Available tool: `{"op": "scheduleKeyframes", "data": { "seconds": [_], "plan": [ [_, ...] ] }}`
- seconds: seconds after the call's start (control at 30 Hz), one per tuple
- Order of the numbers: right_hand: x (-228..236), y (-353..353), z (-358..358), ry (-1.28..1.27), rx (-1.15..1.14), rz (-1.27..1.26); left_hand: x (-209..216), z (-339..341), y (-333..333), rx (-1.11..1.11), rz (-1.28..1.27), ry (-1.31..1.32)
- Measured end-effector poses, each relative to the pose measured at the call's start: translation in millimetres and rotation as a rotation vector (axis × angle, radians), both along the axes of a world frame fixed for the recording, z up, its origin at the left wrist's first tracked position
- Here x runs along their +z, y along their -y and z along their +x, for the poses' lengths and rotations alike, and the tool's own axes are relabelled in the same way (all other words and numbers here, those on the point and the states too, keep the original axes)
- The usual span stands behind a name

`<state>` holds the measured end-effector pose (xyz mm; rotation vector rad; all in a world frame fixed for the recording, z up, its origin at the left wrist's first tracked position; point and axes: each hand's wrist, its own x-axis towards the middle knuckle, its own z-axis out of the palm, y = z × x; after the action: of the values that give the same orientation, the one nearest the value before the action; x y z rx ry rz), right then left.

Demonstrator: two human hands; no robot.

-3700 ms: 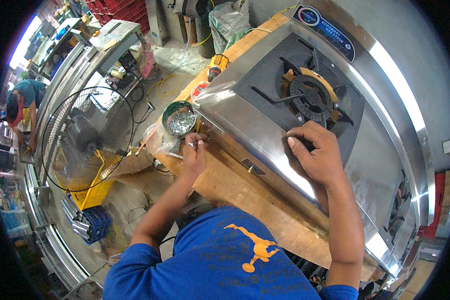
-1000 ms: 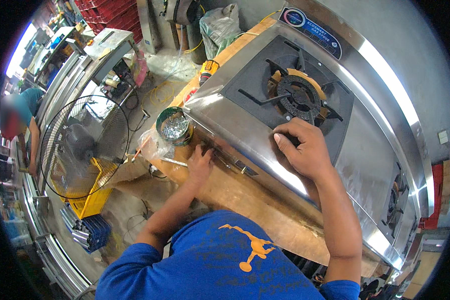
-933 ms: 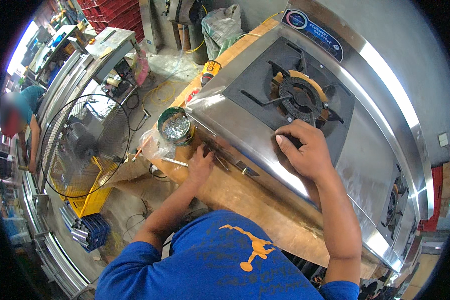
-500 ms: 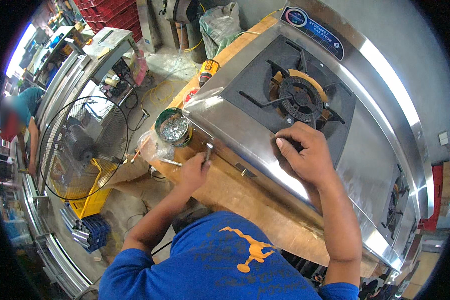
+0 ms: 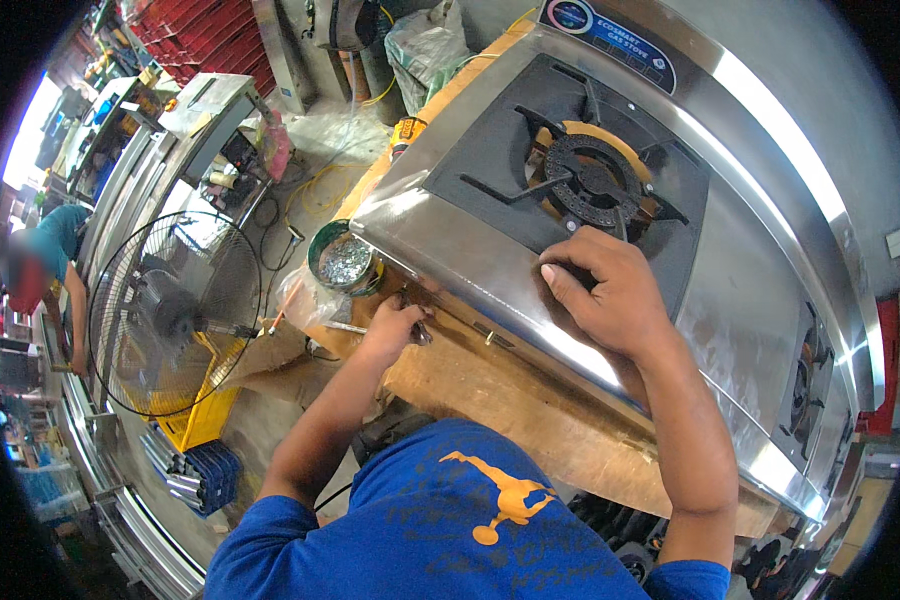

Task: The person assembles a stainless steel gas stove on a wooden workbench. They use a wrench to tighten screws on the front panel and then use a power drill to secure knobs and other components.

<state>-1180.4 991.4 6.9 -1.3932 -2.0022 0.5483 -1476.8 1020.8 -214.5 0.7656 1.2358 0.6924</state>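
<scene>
Tool [image 5: 423, 337] clasped in left hand [image 5: 394, 324], now turned bodyward, likely regripped; stove [image 5: 440, 230] beneath right hand [image 5: 610, 290], curled, contents hidden.

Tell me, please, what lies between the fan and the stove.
From the fan to the stove, the head view shows floor, a clear plastic bag and a round container of small metal pieces.

On the upright back edge of your stainless stove [image 5: 755, 285] you have a blue-and-black label [image 5: 615, 42] with rounded ends; it carries pale lettering in two lines, a round emblem [image 5: 570, 15] at its left end and small outlined boxes beneath the words. Your blue shirt [image 5: 370, 550] bears an orange figure print [image 5: 510, 492] and dark lettering too faint for you to make out.
</scene>
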Motion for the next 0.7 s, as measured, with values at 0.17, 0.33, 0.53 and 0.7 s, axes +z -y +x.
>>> {"op": "scheduleKeyframes", "data": {
  "seconds": [0.17, 0.33, 0.53, 0.7],
  "plan": [
    [-3, -4, 9, 0.002, -0.009, -0.011, 14, 4, -21, 0.143, -0.139, 0.219],
    [-11, -10, 21, -0.013, 0.016, 0.051, 7, -5, -41, 0.240, -0.286, 0.553],
    [-16, -13, 26, 0.019, -0.011, 0.069, -3, 8, -29, 0.292, -0.263, 0.547],
    [-19, -16, 27, 0.009, -0.005, 0.073, -50, 53, 2, 0.124, 0.215, -0.060]
  ]
}}
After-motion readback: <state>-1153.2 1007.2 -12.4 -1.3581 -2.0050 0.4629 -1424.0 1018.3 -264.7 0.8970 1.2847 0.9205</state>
